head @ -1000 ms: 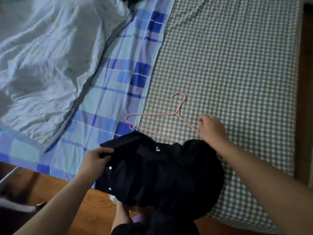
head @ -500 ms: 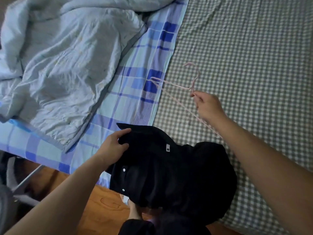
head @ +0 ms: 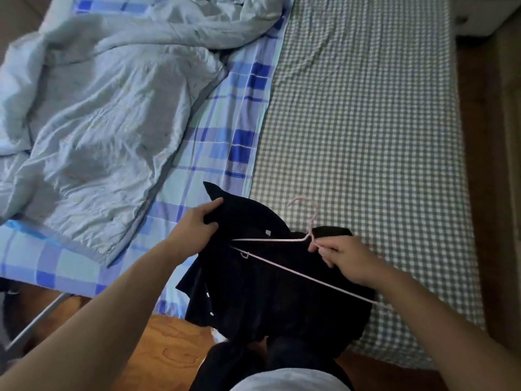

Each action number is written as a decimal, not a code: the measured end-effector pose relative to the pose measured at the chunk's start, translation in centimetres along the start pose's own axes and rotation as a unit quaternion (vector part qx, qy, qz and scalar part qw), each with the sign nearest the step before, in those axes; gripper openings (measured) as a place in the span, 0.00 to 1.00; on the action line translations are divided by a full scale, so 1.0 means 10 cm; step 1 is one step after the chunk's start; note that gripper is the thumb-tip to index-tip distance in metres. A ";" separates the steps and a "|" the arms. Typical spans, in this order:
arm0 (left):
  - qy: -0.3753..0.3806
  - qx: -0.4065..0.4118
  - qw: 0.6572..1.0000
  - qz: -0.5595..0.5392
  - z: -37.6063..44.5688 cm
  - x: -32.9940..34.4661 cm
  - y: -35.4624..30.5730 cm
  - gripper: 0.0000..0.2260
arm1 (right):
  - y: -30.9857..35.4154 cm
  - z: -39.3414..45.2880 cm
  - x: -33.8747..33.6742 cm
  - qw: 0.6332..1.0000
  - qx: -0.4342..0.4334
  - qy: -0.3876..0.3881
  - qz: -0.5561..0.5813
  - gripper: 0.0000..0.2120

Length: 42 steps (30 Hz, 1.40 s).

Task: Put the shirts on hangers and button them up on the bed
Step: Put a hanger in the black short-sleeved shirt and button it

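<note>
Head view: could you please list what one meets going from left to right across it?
Light blue quilt → blue plaid sheet → left hand → black shirt → right hand holding the pink hanger → grey checked sheet.

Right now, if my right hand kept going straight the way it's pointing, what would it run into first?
The right hand, pinching the pink hanger near its neck, points left toward the black shirt collar. It would probably meet shirt fabric first, then the left hand gripping that collar; depth is unclear.
</note>
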<state>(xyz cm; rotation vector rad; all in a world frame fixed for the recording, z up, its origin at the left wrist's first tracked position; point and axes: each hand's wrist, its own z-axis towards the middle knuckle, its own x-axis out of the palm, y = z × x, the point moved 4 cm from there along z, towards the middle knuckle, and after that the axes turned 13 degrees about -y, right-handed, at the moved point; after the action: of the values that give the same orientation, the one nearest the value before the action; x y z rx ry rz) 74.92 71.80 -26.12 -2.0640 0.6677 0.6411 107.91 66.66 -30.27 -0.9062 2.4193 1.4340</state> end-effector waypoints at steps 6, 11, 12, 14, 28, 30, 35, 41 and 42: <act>0.055 0.026 0.973 -0.221 -1.19 -0.09 -0.11 0.27 | 0.22 0.06 0.70 0.994 -0.020 -0.089 -0.063 0.07; -0.022 -0.020 0.985 -0.171 -1.59 -0.12 0.48 0.22 | 0.33 -0.21 0.99 0.959 -0.006 -0.282 -0.009 0.06; -0.024 -0.008 0.992 -0.121 -1.60 -0.14 0.60 0.21 | 0.35 -0.29 1.01 0.952 -0.005 -0.305 0.009 0.06; 0.011 0.040 0.999 0.001 -1.61 -0.17 0.79 0.18 | 0.46 -0.45 1.02 0.947 -0.022 -0.319 0.039 0.06; 0.041 0.429 0.875 0.220 -1.13 -0.13 0.30 0.13 | 1.00 -1.16 1.20 0.940 -0.048 -0.331 0.069 0.03; 0.042 0.484 0.856 0.176 -1.18 -0.16 0.32 0.09 | 0.99 -1.24 1.17 0.960 -0.005 -0.256 0.112 0.03; -0.024 0.614 0.778 0.133 -1.40 -0.45 0.28 0.15 | 0.94 -1.37 0.73 0.972 0.070 -0.079 0.212 0.12; -0.065 0.697 0.704 0.123 -1.72 -0.84 -0.16 0.17 | 1.02 -1.08 0.95 0.981 -0.071 -0.008 -0.178 0.31; -0.070 0.709 0.689 0.131 -1.77 -0.91 -0.22 0.17 | 1.08 -1.08 0.92 0.977 -0.090 -0.025 -0.193 0.26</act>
<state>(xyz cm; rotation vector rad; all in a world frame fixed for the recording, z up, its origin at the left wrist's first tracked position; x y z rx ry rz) 73.26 60.07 -9.99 -0.4493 0.9309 0.2120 95.76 57.50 -20.96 -1.2782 1.9578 1.5142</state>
